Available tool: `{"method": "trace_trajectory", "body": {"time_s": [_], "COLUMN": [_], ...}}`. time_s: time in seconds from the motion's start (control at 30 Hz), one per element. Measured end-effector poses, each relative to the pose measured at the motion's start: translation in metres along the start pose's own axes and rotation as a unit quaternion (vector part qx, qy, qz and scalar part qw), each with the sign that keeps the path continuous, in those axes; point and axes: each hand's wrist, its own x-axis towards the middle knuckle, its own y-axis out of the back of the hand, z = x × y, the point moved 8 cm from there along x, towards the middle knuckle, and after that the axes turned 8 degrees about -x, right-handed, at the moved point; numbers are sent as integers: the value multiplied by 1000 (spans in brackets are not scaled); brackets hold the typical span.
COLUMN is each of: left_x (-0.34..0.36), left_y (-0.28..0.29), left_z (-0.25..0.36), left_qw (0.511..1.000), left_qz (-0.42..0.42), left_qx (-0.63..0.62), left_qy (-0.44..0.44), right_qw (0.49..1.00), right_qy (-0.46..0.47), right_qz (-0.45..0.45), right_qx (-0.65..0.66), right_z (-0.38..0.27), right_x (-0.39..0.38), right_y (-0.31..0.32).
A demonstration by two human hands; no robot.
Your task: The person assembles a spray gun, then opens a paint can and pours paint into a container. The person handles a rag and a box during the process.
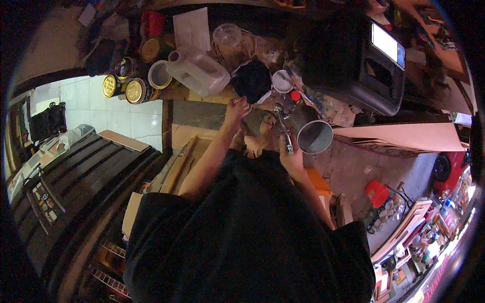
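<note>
Spray gun [282,123] gripped in the right hand [289,158], grey cup [301,121] just right of it | Gun's long axis points away from the body, tipped slightly left | Left hand [240,108], farther off to the gun's left, fingers curled near black cloth [251,81]; whether it pinches anything cannot be told

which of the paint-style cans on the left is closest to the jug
The can with the dull grey top, right beside the translucent jug. The two gold-lidded cans sit farther left.
</note>
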Motion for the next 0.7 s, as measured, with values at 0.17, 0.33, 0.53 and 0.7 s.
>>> {"method": "trace_trajectory", "body": {"time_s": [0.17,0.33,0.53,0.7], "left_x": [78,50,-9,-91], "left_y": [44,-2,-27,-22], "left_z": [-43,-15,31,83], "left_qw": [910,981,983,956], "left_qz": [336,159,-64,-130], "left_qx": [137,51,-107,-241], "left_qy": [-200,-98,-132,-105], "right_qw": [990,997,996,998], "right_qy": [-52,12,-23,-23], "right_qz": [-129,-78,-37,-44], "right_qx": [18,19,82,44], "right_z": [17,-18,-72,-58], "right_x": [-9,-12,-3,-11], "right_y": [-21,6,10,-2]}}
